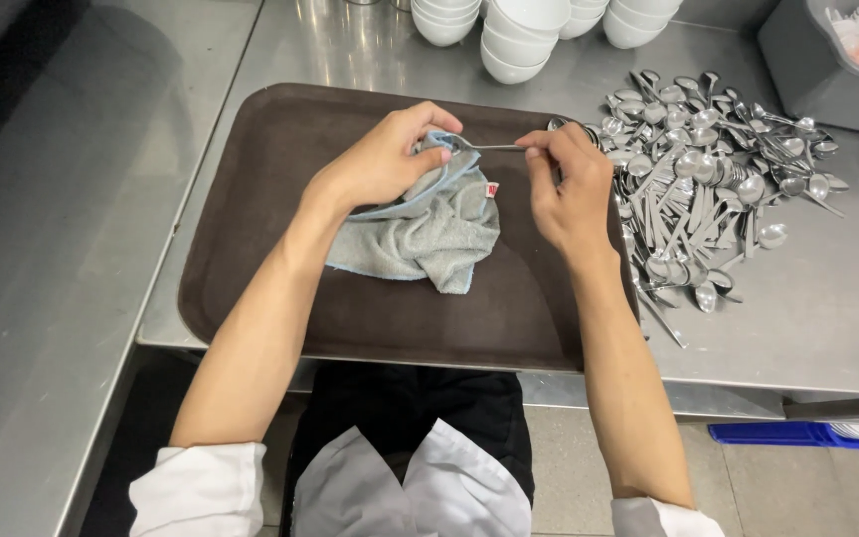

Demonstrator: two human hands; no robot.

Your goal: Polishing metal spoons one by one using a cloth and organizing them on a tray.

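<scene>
Above the brown tray [251, 199], the left hand [385, 159] is clenched around the grey cloth [425, 234], wrapping the spoon [494, 147] bowl. The right hand [569, 184] pinches the spoon handle.

White bowls [514, 30] stacked far on the steel counter [827, 318], spoon pile [708, 179] right, grey bin [827, 70] far right, blue crate [797, 435] below.

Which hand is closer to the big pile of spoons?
Right. The right hand is just beside the pile of spoons, at the tray's right edge. The left hand is farther away, over the tray, holding the grey cloth.
</scene>
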